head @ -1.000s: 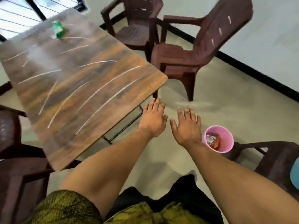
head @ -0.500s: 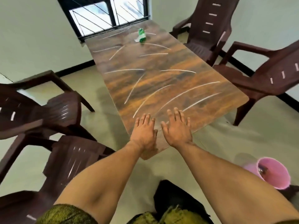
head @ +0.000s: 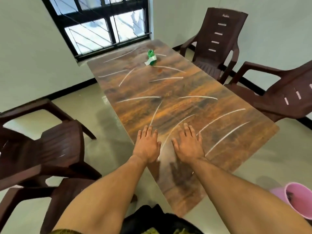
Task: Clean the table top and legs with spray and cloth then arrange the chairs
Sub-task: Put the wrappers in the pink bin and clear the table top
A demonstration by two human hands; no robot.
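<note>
A long wood-grain table (head: pixel 177 98) with white curved streaks runs from my body toward the window. My left hand (head: pixel 146 146) and my right hand (head: pixel 188 146) hover side by side over its near end, palms down, fingers apart, holding nothing. A crumpled green and white wrapper (head: pixel 151 57) lies near the table's far end. Two dark brown plastic chairs stand on the right, one far (head: pixel 217 43) and one nearer (head: pixel 276 97). Two more brown chairs sit on the left, one (head: pixel 50 142) behind the other (head: pixel 55 200).
A pink bucket (head: pixel 298 201) with some rubbish inside stands on the floor at the lower right. A black-framed window (head: pixel 104 26) fills the far wall behind the table. Pale tiled floor (head: pixel 101 125) shows between the table and the left chairs.
The view has swung from the table's corner and the bucket to face down the table's length. Both hands, empty throughout, now hover over the near end of the table top.
</note>
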